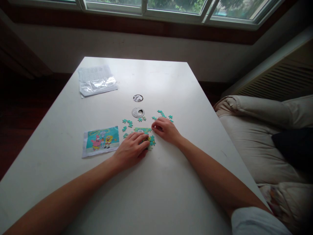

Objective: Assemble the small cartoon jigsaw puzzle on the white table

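The part-built puzzle (pixel 143 130) lay well inside the edges of the white table (pixel 156 189), whose surface stretched on its near side; loose pieces (pixel 129 122) lay left, beyond and right. The left hand (pixel 132 147) covered its near-left part; the right hand (pixel 166 130) had fingertips by its far-right corner. Whether either clasped a piece, I couldn't tell.

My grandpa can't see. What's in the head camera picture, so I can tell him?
A person's left hand covers part of a partly joined jigsaw puzzle on a white table, with the right hand beside its upper right corner. Loose teal puzzle pieces lie nearby, and a SpongeBob picture sheet lies to the left.
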{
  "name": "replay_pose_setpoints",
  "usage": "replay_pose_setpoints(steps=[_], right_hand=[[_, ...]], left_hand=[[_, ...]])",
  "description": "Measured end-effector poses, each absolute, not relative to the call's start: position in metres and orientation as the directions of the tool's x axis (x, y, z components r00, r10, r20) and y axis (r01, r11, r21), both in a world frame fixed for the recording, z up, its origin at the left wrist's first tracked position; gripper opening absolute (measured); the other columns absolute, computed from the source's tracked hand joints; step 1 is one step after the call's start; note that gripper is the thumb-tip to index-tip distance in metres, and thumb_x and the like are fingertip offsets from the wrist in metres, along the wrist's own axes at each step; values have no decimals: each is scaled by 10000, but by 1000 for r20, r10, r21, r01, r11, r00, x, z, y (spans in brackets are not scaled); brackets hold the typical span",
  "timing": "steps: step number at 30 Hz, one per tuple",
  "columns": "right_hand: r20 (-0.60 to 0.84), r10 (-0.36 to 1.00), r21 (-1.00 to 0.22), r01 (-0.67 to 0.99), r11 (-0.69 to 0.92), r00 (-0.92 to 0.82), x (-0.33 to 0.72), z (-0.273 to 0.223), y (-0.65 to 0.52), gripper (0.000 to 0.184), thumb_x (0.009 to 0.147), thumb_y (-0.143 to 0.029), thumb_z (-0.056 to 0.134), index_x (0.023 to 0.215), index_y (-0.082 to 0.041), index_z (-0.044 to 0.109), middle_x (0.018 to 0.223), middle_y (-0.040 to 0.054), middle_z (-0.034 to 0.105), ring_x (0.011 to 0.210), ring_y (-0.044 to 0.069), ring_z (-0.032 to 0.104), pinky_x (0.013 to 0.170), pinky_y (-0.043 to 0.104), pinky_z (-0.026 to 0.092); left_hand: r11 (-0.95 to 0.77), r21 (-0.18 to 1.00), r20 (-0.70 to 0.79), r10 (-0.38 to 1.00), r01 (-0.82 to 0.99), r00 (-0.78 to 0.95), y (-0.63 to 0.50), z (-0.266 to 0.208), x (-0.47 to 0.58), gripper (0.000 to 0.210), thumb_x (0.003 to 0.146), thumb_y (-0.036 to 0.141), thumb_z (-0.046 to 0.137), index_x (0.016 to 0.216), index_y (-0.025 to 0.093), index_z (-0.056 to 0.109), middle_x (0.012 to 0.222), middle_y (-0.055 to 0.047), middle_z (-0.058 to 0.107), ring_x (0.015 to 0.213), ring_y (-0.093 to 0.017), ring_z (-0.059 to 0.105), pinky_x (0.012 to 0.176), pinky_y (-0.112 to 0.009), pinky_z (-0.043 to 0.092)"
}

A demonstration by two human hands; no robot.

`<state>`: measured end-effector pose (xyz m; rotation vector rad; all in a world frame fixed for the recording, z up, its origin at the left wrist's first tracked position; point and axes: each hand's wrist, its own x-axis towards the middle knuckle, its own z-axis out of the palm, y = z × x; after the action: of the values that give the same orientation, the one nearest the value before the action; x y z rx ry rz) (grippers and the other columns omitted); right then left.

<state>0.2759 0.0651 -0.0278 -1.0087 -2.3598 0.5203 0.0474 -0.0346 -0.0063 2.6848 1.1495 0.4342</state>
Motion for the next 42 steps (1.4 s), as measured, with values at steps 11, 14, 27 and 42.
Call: replay_pose_setpoints(steps=[11, 14, 27, 42], right_hand=[[299, 751, -528, 553, 644, -589, 276, -29, 65, 83, 932, -226, 620, 858, -219, 656, 763, 7, 578, 778, 180, 540, 772, 309, 375], [295, 752, -532, 553, 642, -589, 276, -28, 65, 90, 934, -235, 618, 856, -216, 658, 763, 11, 581, 780, 183, 544, 769, 310, 375], [299, 751, -528, 554, 644, -589, 276, -29, 66, 71, 926, -219, 623, 865, -218, 659, 766, 5, 577, 776, 178, 533, 772, 314, 376], [294, 752, -532, 553, 641, -590, 276, -27, 65, 81, 927, -228, 621, 857, -218, 660, 763, 8, 580, 773, 180, 534, 772, 324, 379]], left_hand=[[-684, 280, 187, 728, 674, 660, -34, -6, 48, 260, 958, 228, 552, 1210, 201, 610, 1363, -99, 592, 1331, -300, 480, 1135, -507, 403], [-682, 289, 196, 729, 672, 656, -34, -6, 48, 262, 954, 224, 559, 1210, 208, 614, 1351, -105, 596, 1326, -291, 486, 1128, -504, 409], [-680, 278, 184, 731, 678, 657, -34, -7, 48, 264, 957, 227, 549, 1214, 204, 605, 1363, -99, 585, 1324, -296, 472, 1129, -501, 400], [-679, 286, 196, 732, 676, 653, -35, -7, 49, 257, 954, 231, 555, 1204, 213, 611, 1356, -100, 591, 1322, -292, 480, 1129, -511, 405]])
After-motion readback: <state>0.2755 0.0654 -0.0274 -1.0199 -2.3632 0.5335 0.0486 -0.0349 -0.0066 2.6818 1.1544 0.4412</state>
